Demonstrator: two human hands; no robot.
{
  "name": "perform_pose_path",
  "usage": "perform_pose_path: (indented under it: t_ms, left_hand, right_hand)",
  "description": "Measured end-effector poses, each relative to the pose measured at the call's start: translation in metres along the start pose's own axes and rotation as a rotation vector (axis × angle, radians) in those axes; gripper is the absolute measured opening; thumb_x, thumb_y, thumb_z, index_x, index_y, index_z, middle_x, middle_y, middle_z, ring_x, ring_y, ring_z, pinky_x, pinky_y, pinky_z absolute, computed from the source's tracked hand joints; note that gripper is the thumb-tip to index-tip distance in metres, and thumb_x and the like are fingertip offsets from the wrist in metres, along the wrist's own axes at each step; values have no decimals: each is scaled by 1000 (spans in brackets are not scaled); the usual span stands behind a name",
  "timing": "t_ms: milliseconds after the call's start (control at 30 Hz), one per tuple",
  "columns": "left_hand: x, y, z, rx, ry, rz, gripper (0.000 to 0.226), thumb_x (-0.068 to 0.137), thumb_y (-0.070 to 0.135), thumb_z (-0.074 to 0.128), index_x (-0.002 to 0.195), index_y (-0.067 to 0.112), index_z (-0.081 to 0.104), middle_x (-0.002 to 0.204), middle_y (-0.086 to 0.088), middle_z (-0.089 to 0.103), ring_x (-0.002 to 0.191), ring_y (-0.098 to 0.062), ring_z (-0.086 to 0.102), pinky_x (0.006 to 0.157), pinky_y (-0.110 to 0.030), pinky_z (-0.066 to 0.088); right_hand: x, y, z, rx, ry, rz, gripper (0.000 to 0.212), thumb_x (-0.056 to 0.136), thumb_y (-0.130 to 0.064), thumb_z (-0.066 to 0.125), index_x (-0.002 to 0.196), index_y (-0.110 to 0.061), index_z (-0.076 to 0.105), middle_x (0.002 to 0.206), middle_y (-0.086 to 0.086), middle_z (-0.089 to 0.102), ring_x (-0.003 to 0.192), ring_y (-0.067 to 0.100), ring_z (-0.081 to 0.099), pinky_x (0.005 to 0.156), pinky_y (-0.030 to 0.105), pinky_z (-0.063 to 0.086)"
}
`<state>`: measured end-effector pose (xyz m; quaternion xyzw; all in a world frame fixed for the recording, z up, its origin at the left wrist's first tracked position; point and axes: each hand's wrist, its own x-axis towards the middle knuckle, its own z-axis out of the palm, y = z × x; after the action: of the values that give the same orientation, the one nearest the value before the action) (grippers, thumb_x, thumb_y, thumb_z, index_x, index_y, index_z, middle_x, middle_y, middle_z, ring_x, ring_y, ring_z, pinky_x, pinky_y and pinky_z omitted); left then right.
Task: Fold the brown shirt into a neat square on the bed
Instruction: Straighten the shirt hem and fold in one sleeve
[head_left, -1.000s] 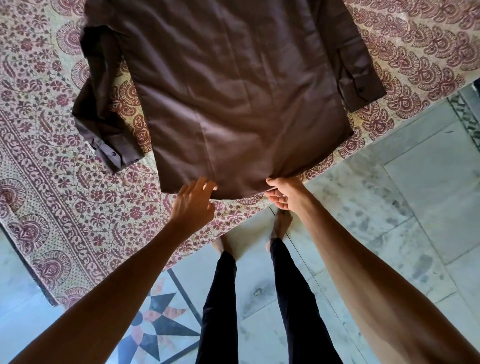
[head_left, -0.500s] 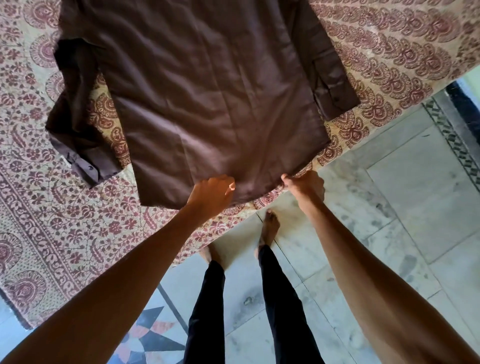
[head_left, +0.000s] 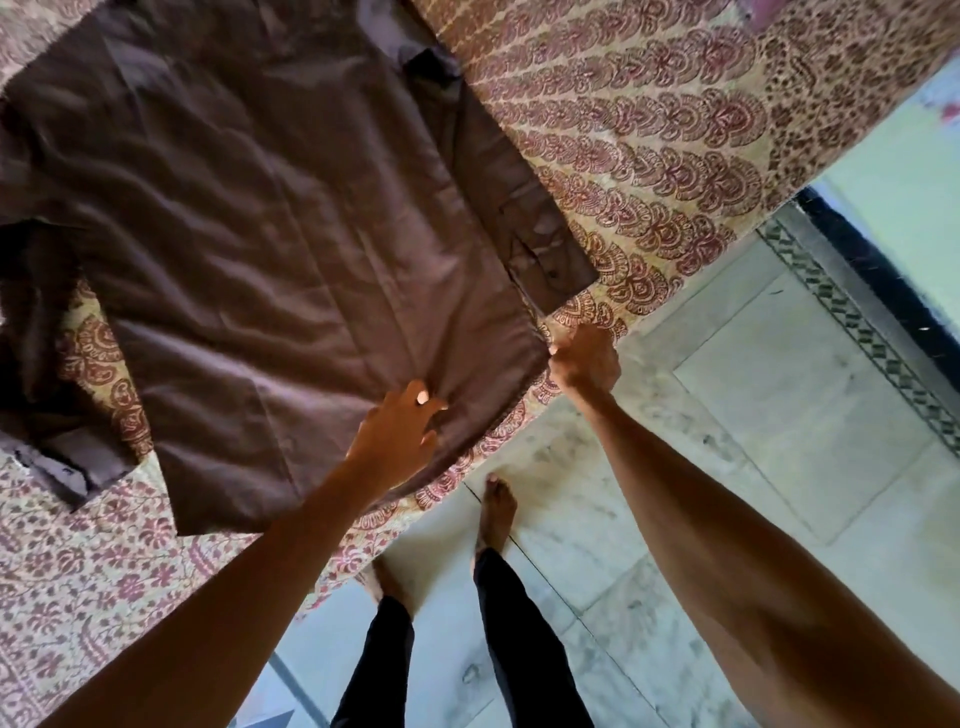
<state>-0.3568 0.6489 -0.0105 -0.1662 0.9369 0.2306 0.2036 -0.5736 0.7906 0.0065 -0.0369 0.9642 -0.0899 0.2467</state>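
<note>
Brown cotton-like fabric: the brown shirt (head_left: 270, 249) lies spread flat on the bed (head_left: 78, 597), no buttons showing on the upper face, body mostly smooth with shallow creases; its curved hem (head_left: 488, 431) sits close to the bed's near edge, towards the person; the collar end points away, at the top of the view

Left hand (head_left: 400, 431): on the hem near the middle, fingers curled, thumb and fingers pinching a small gather of cloth; creases radiate from the pinch into the shirt body

Right hand (head_left: 584, 358): at the hem's right corner, just over the bed edge, back of the hand towards the camera, fingers curled in and gripping the corner of the cloth; the fingertips themselves are hidden under the hand

Right sleeve (head_left: 498, 171) lies straight along the shirt's right side, its buttoned cuff (head_left: 556, 265) flat on the cover just beyond the right hand; left sleeve (head_left: 36, 338) hangs out from the left side, bent, partly cut off by the frame, its end (head_left: 67, 467) lying near the lower left of the shirt

Bedspread (head_left: 649, 156): cream ground, dark red floral and fan print, covers the whole bed beneath the shirt

Beyond the bed: pale marble floor (head_left: 753, 415) with a dark patterned inlay strip (head_left: 857, 322); the person stands at the bed edge, two bare feet (head_left: 496, 512) on the tiles, black trousers (head_left: 519, 639); both forearms bare, reaching forward over the edge
</note>
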Motion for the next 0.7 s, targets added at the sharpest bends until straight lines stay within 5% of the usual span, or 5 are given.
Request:
perform_pose_path:
  t_ms: [200,400,533,633,700]
  left_hand:
    - [29,-2,-25,-40,64,-7,42,81,20,59,123,18,58,126,-9,56,109,-32,59,86,-44,54]
    - [58,9,-56,-79,-143,-48,34,89,37,44,117,27,62,124,0,56,112,-25,60,88,-38,51]
    - [97,-1,-81,-213,3,-83,39,82,36,40,116,28,58,127,-2,56,120,-24,52,92,-42,50]
    - [137,-9,-104,-87,88,-66,50,80,34,56,129,28,51,136,-4,50,121,-29,48,94,-47,49]
    - [161,-12,-118,2,92,-75,62,77,32,65,137,28,47,145,-1,42,125,-29,43,97,-46,44]
  right_hand:
    - [3,-9,-5,65,-60,-202,33,88,-40,60,90,-8,70,92,11,72,86,28,67,65,29,44]
    - [20,-22,-23,-268,-225,-105,32,84,-22,68,113,-10,63,116,10,67,108,29,64,87,35,50]
    - [55,-40,-45,-148,-72,-48,39,84,-28,67,116,-9,58,118,13,63,108,31,59,89,41,51]
    - [92,-56,-58,-23,-25,-21,73,82,-46,70,135,-6,38,136,20,46,121,36,47,96,46,45]
    - [113,-64,-57,-22,-84,-18,74,79,-48,73,132,-8,41,131,17,52,119,35,49,99,49,43]
